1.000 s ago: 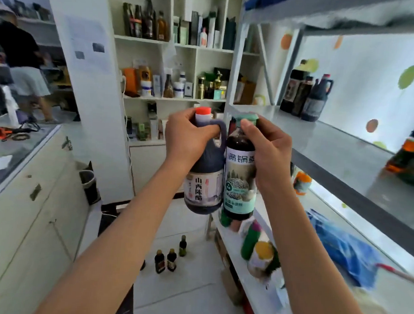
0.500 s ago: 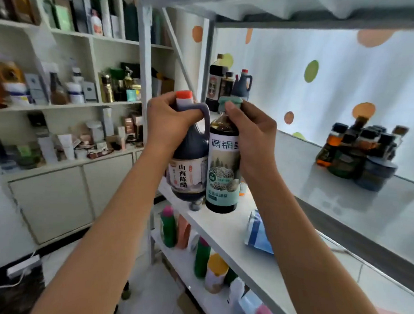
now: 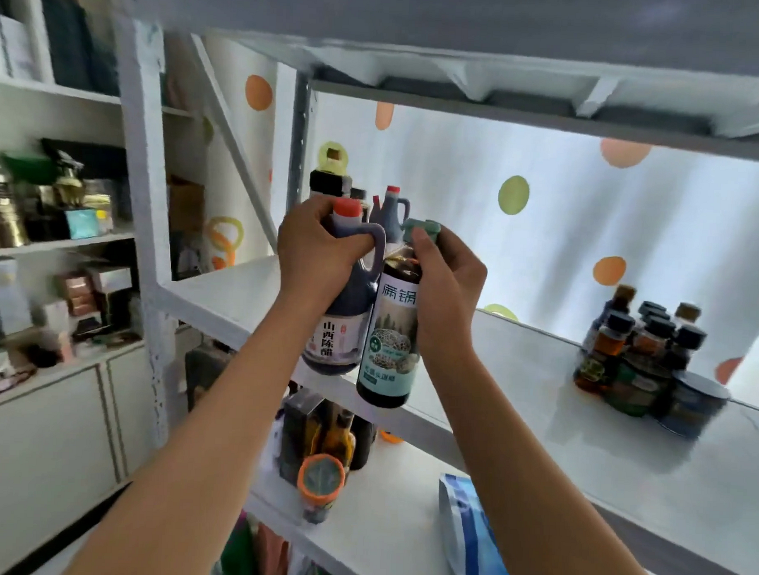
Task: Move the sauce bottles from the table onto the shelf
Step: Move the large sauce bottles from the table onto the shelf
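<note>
My left hand (image 3: 316, 253) grips the handle of a dark vinegar jug (image 3: 341, 333) with a red cap. Beside it, my right hand (image 3: 448, 289) grips the neck of a tall dark sauce bottle (image 3: 391, 343) with a green cap and pale label. Both bottles hang side by side in the air, at the front edge of the white metal shelf (image 3: 536, 422). Their bases are level with the shelf's front rail, not resting on it. At the shelf's far left corner stand a few dark sauce bottles (image 3: 389, 210).
A cluster of small dark jars and bottles (image 3: 644, 361) stands on the same shelf to the right. The shelf below holds a blue-white pouch (image 3: 468, 535), an orange-lidded jar (image 3: 321, 479) and dark bottles. A white upright post (image 3: 144, 193) frames the left; wall shelves with goods lie beyond.
Both hands have lifted the two bottles higher and toward the upper shelf. My view has turned right and up, so the shelf fills the frame.
</note>
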Demonstrator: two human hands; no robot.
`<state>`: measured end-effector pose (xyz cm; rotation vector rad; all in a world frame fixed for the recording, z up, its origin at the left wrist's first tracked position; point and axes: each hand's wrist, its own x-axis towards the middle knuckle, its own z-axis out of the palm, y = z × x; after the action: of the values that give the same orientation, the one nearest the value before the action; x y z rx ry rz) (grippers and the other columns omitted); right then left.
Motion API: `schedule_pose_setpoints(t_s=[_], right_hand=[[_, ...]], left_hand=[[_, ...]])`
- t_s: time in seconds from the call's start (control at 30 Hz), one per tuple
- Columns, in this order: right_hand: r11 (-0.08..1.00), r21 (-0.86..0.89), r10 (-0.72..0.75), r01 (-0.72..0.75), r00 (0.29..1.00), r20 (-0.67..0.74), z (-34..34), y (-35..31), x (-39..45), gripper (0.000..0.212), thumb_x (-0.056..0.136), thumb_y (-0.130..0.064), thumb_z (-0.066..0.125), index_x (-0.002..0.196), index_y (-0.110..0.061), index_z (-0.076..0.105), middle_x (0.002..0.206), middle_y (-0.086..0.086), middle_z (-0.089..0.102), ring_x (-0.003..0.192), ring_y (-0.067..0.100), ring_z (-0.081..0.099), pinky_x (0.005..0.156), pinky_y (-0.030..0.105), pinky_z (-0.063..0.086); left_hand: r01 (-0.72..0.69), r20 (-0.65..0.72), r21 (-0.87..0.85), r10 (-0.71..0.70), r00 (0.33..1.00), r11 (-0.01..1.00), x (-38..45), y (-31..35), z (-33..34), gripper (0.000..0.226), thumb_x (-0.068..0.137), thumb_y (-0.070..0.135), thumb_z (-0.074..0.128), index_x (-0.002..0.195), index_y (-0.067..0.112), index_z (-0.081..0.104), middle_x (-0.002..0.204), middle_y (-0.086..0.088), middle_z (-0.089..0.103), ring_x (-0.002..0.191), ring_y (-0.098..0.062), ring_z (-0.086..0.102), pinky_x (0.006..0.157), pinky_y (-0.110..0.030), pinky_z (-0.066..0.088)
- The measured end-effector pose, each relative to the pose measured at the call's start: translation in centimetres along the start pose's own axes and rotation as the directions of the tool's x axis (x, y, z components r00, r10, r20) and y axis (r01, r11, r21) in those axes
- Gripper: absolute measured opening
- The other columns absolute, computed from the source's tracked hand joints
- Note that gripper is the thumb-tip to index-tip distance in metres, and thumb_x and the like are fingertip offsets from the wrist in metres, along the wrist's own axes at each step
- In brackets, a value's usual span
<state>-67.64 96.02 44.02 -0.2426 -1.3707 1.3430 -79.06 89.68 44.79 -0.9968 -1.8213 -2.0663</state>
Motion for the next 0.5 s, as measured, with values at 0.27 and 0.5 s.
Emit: schedule_pose_setpoints(t_s=[0.27, 0.5], right_hand=[[0.999, -0.005, -0.034, 0.034, 0.984, -0.175, 1.8, 5.5, 4.2, 0.015, 0.091, -0.007, 0.062, 0.095, 0.001, 0.074, 0.071, 0.005, 0.067, 0.069, 0.019, 0.061, 0.067, 0.035, 0.052], [0.993, -0.057, -0.111, 0.105, 0.986, -0.122, 1.8, 8.9, 6.9, 0.021, 0.091, -0.019, 0.060, 0.103, -0.005, 0.070, 0.080, -0.001, 0.070, 0.074, 0.013, 0.064, 0.069, 0.028, 0.052]], left_hand=[[-0.043, 0.061, 0.006, 0.042, 0.997, 0.999, 4.2, -4.8, 2.3, 0.028, 0.062, 0.023, 0.081, 0.085, 0.031, 0.066, 0.088, 0.009, 0.069, 0.086, -0.011, 0.066, 0.078, -0.036, 0.057], [-0.098, 0.083, 0.072, 0.092, 0.992, 0.993, 5.3, -6.9, 3.6, 0.043, 0.073, 0.031, 0.077, 0.113, 0.030, 0.060, 0.101, 0.013, 0.065, 0.091, -0.005, 0.063, 0.083, -0.032, 0.056]])
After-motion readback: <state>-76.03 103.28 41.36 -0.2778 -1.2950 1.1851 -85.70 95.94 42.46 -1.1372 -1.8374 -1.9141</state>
